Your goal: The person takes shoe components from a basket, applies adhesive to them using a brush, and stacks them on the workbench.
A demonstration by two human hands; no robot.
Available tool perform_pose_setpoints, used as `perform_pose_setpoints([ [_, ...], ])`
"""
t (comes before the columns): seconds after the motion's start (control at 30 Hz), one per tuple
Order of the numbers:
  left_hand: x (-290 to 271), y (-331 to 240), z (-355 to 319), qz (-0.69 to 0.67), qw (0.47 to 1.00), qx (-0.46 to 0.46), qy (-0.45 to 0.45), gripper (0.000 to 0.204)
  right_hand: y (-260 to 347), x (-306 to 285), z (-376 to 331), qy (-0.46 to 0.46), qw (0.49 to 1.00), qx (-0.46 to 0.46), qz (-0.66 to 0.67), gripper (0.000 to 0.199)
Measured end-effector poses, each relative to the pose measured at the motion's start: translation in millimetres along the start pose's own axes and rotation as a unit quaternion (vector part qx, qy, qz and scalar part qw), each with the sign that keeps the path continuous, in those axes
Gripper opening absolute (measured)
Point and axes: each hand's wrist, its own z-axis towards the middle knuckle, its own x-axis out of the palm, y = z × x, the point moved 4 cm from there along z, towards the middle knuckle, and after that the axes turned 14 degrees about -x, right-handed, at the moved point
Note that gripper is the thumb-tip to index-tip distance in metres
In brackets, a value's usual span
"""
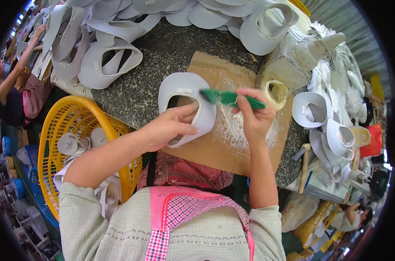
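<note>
My left hand (173, 126) grips a white shoe upper (179, 82) by its rim, with the fingers inside the opening and the thumb on the edge nearest me. My right hand (256, 113) is closed around a green-handled brush (225, 98). The brush's dark tip points left and lies over the upper's right edge; I cannot tell whether it touches. Beneath both is a brown cardboard sheet (232, 158), smeared with whitish dried residue. A cream-coloured, crusted pot (276, 83) with a round opening stands just beyond my right hand.
More white uppers (110, 65) are heaped along the speckled stone tabletop's (149, 54) far and left edges. Others (310, 108) pile up at the right. A yellow basket (45, 161) with white pieces stands left. A wooden-handled tool (304, 167) lies right. A person (15, 87) works at far left.
</note>
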Motion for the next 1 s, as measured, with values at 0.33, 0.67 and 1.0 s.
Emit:
perform_pose_setpoints([
  [0.33, -1.2, -15.8, -19.1, -0.106, 0.994, -0.010, -0.037, 0.082, 19.4, -4.2, 1.3, -0.071, 0.996, -0.025, 0.044, 0.012],
  [0.67, -10.1, -20.9, -22.4, -0.169, 0.984, 0.030, -0.054, 0.090, 53.2, 19.7, -16.0, 0.167, 0.933, -0.258, -0.188, 0.007],
  [1.0, -6.3, -41.9, -16.3, -0.199, 0.979, 0.052, 0.018, 0.089, 39.9, 1.1, -41.7, 0.165, 0.968, -0.186, 0.037, 0.020],
])
